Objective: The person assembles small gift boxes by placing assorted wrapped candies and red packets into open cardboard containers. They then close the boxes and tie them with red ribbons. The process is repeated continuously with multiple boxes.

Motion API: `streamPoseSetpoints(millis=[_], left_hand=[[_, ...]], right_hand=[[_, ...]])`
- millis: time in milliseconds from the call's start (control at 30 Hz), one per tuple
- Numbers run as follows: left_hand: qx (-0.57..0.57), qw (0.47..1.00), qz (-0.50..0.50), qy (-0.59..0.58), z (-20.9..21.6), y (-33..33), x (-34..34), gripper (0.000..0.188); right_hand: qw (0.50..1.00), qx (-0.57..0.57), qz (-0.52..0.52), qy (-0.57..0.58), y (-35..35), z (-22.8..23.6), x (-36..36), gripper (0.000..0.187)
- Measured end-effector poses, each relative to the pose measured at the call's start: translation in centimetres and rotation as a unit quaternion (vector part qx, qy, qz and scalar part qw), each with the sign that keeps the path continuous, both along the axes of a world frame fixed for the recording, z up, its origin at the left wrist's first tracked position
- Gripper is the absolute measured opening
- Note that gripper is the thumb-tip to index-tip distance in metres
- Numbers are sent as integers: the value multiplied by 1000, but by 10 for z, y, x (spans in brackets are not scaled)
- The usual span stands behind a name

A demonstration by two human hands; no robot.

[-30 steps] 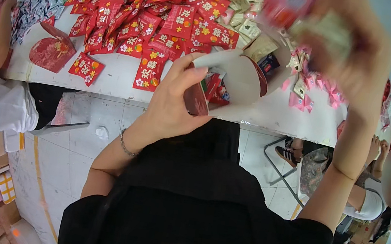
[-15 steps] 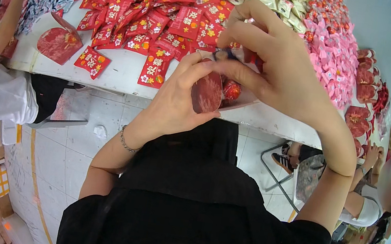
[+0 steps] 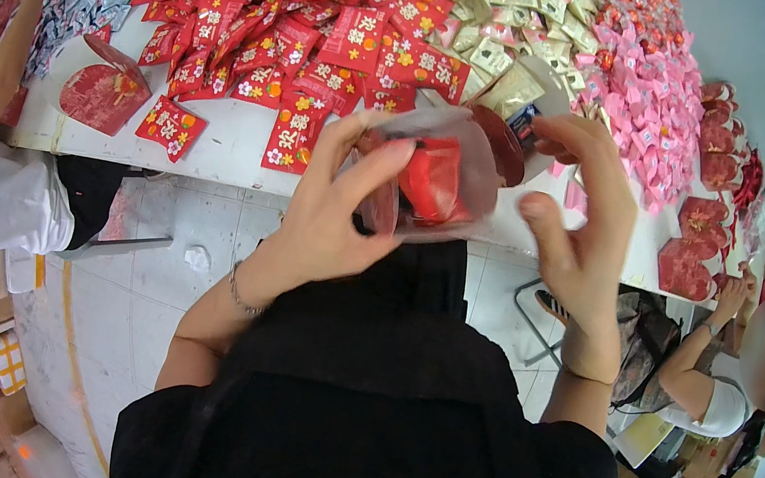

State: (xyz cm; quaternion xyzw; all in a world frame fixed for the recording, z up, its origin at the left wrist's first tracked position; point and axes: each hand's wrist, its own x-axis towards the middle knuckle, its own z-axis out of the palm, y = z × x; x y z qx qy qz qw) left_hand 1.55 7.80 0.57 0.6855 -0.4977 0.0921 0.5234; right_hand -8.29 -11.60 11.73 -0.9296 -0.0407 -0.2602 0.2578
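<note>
My left hand grips a small candy box with pale inner walls, tilted over the table's front edge. A glossy red packet lies inside it, and my left thumb reaches over the opening. Just beyond, on the right, is a second open box with rounded flaps. In it show a gold packet and a dark blue wrapped piece. My right hand is beside that box, thumb and fingers apart, holding nothing visible. Its fingertips are close to the blue piece; contact is unclear.
Red packets are heaped ahead, with gold, pink, green and silvery sweets around. Another open box stands on the left of the white table. Finished-looking dark red boxes line the right. Co-workers sit at both sides.
My right hand has moved away from the left hand, rightward and nearer, and its fingers have spread. The box in my left hand now shows a red packet, and the second box has come into sight.
</note>
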Motion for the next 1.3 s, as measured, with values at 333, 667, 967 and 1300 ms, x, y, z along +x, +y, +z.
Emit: streamPoseSetpoints(millis=[333, 667, 967, 1300], left_hand=[[-94, 995, -29, 29, -10, -18, -7, 95], [-63, 982, -148, 94, -10, -41, -38, 82], [-55, 991, -115, -34, -15, -57, -36, 93], [57, 981, -184, 9, 13, -115, -64, 87]], right_hand=[[982, -173, -79, -11, 13, -18, 19, 12], [967, -184, -161, -71, 6, 4, -45, 17], [837, -242, -486, -66, -69, 6, -138, 7], [750, -261, -540, -277, -188, -62, -158, 27]])
